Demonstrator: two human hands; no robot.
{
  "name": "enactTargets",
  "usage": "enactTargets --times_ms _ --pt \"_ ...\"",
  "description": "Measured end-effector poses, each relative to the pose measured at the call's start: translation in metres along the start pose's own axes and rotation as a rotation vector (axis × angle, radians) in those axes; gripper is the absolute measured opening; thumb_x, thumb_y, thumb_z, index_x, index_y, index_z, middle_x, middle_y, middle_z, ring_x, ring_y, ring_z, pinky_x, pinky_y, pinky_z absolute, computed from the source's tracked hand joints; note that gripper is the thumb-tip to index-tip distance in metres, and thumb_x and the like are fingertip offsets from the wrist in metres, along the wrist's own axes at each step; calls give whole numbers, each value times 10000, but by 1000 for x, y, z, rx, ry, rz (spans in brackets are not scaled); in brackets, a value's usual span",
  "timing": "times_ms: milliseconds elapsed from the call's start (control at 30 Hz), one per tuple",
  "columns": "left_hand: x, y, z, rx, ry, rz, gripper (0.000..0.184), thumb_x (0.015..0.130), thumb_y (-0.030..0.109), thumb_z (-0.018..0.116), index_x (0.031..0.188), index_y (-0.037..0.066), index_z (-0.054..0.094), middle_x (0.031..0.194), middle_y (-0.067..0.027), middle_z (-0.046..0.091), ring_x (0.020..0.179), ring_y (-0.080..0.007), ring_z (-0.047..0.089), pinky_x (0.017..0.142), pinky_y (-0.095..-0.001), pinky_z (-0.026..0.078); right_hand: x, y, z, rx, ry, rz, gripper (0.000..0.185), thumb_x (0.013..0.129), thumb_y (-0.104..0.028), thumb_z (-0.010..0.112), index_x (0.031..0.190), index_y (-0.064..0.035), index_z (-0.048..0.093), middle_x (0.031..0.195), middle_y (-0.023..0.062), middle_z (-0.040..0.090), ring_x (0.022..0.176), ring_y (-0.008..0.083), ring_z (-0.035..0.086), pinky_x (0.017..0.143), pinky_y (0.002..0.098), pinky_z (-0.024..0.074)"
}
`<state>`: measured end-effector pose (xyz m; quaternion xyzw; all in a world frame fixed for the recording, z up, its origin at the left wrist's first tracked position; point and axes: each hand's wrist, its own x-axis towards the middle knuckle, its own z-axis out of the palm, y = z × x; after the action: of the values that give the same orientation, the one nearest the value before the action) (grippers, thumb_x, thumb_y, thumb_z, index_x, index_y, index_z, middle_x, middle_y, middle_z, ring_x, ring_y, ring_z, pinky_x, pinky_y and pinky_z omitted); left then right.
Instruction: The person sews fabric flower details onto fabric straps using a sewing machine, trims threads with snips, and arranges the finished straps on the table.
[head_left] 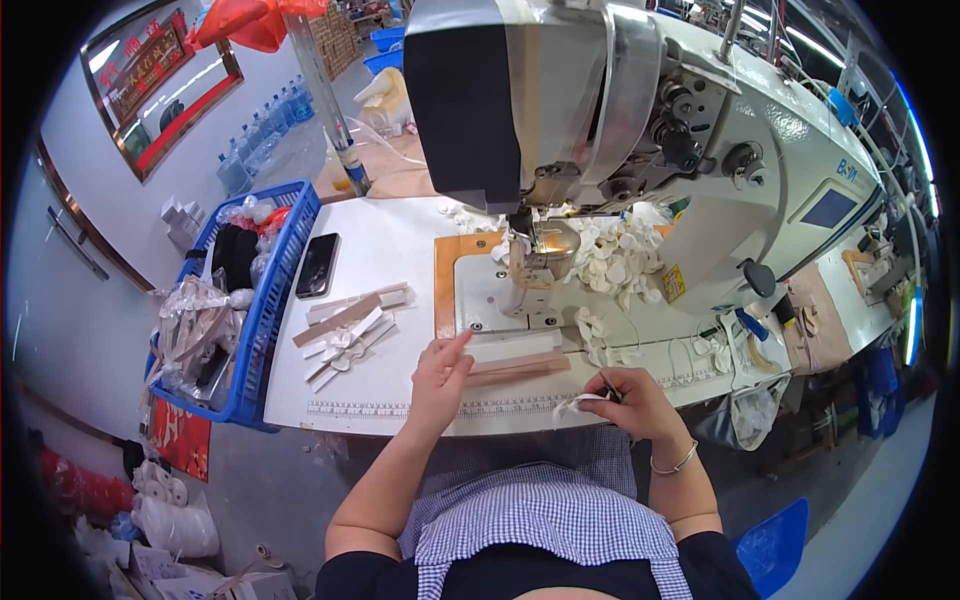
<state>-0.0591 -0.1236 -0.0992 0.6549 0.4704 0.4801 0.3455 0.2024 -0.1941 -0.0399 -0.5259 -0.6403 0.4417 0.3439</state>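
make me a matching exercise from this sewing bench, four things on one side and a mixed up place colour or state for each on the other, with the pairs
1. phone
2. left hand
3. basket
4. right hand

A. blue
B. holding a small white piece
C. by the left end of the tan strips
D. black, lying flat

Pairs: 1-D, 2-C, 3-A, 4-B

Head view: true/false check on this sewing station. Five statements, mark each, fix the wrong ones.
1. Right hand grips a small white piece. True.
2. Smartphone lies inside the blue basket. False: it lies on the white tabletop, outside the basket.
3. Left hand is at the left end of the tan strips. True.
4. Bracelet is on the left wrist. False: right wrist.
5. Ruler scale runs along the tabletop's front edge. True.
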Motion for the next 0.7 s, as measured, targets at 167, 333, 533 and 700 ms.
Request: enactTargets --times_ms 167,333,533,700 --pt "-7 -1 -4 -47 -182 -258 241 839 89 560 1069 27 595 792 -10 535 691 -112 501 694 -239 422 10 -3 16 -51 -78 -25 135 756 -91 688 844 -12 624 688 12 598 618 57 496 563 212 414" --pt "-12 14 -7 -567 -385 -487 203 866 103 521 1027 -13 563 824 -29 607 656 -66 503 617 -199 422 25 -14 37 9 -97 -71 117 744 -81 699 805 -17 622 628 -18 550 564 39 453 506 198 363" --pt "-13 18 -19 -515 -474 -542 239 878 97 475 1065 -22 565 831 -17 598 640 -56 489 588 -181 419 43 -20 51 -145 -99 -294 123 745 -85 700 807 -18 618 638 -2 558 560 54 460 509 212 377" --pt "-18 23 -21 -497 -451 -517 259 877 99 474 1087 -18 569 815 -11 596 620 -51 477 577 -177 414 47 -16 61 -89 -109 -245 111 746 -70 695 808 -19 618 647 -5 564 567 48 458 517 202 378"
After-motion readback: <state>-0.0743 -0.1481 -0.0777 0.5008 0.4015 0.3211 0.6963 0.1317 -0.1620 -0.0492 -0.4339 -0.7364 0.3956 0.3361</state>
